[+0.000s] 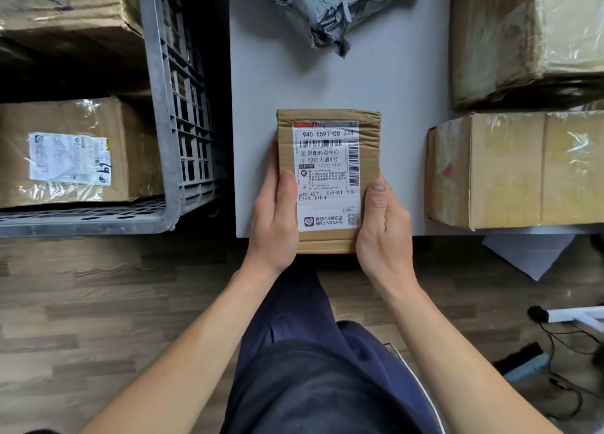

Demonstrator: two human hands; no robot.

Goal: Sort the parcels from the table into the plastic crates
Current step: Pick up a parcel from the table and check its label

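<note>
A small brown cardboard parcel (369, 159) with a white shipping label facing up is held over the near edge of the grey table (392, 84). My left hand (274, 218) grips its left side with the thumb on top. My right hand (382, 227) grips its right side, thumb also on top. A grey plastic crate (183, 113) stands to the left of the table, holding a labelled cardboard box (75, 152) and another box (65, 12) further back.
Two taped cardboard boxes, one near (516, 169) and one far (529, 35), sit on the table's right side. A crumpled grey plastic mailer (330, 8) lies at the table's far end. Wooden floor is below, with cables (562, 342) at the right.
</note>
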